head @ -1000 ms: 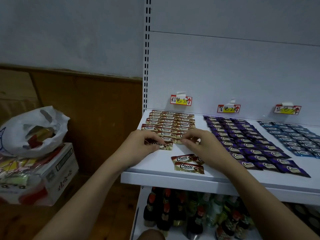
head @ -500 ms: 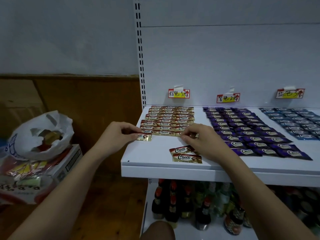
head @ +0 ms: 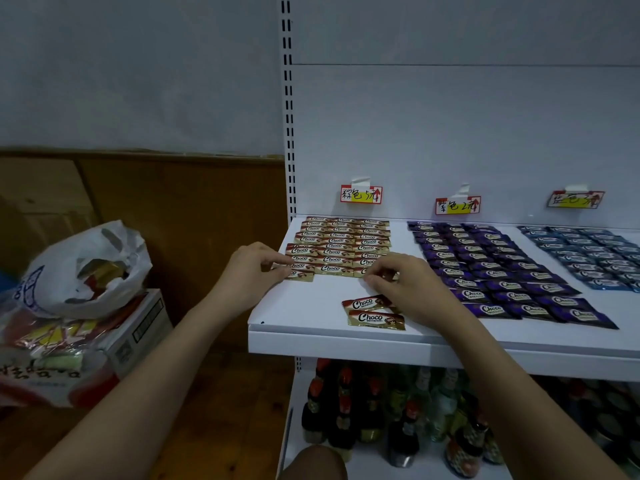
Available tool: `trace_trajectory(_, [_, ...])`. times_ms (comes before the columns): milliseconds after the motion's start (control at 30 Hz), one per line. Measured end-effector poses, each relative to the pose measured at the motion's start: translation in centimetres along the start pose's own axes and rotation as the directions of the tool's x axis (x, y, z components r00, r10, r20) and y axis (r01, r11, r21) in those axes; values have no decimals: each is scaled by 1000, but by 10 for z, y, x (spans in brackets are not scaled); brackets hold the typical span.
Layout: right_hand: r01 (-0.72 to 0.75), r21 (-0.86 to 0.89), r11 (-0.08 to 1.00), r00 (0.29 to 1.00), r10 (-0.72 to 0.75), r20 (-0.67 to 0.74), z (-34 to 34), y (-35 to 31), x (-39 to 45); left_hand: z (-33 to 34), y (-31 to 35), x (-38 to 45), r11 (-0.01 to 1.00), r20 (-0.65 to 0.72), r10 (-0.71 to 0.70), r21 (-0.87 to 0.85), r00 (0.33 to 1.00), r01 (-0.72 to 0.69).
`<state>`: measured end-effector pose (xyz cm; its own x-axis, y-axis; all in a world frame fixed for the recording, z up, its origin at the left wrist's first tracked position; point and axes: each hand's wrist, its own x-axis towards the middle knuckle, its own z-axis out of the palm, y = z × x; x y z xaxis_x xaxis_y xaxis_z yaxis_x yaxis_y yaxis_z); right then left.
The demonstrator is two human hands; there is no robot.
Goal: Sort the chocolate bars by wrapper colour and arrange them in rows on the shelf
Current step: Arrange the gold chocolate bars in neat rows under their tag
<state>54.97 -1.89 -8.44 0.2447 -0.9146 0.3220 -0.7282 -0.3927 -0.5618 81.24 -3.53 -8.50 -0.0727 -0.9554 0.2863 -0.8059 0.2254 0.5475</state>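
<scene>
- Brown-wrapped bars [head: 341, 249] lie flat in three-column rows at the left end of the white shelf [head: 311, 332], below a handwritten price tag [head: 361, 194].
- Left hand [head: 251, 271] pinches a brown bar [head: 300, 274] at the front-left corner of that block; thumb and fingers pressed together on its end.
- Right hand [head: 405, 282] curls its fingertips on a bar at the block's front-right corner; the bar is mostly hidden.
- Two loose brown bars [head: 375, 311] lie near the shelf's front edge, overlapping.
- Purple bars [head: 498, 271] and blue bars [head: 585, 258] fill rows to the right.
- Versus half a second ago: the left-hand bar now sits against the front row rather than off its corner.
- Wrappers glossy foil, crimped ends; shelf smooth painted metal.
- Bottles [head: 391, 420] below; white plastic bag [head: 86, 268] on a cardboard box [head: 138, 327]; wood-panel wall.
</scene>
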Motion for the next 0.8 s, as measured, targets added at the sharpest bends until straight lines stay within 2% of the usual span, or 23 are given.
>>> trace_trajectory(100, [-1,60,998,999,4,-40,0,1,1,2,8,-4,999,-101,9,-31,995,-12])
trace_trajectory(167, [-10,121,993,993,23,-114,-2,1,3,5,23,-9,988,-118,27,-147,993,-45])
trace_trajectory(233, [-23,182,983,982,57,-181,-6,1,4,9,43,-12,963,-33,61,-260,998,-68])
trace_trajectory(300, [-40,155,987,981,68,-182,-13,1,3,12,62,-13,962,106,129,-255,986,-98])
trace_trajectory(400, [-76,28,997,997,76,-10,-30,0,0,17,79,-8,977,291,183,-165,939,-139])
trace_trajectory(533, [-67,-115,991,975,89,204,-50,4,-3,18,89,-6,984,425,173,-113,889,-138])
trace_trajectory(800, [-39,-207,978,934,109,341,-66,3,-8,18,96,-2,988,490,153,-68,858,-137])
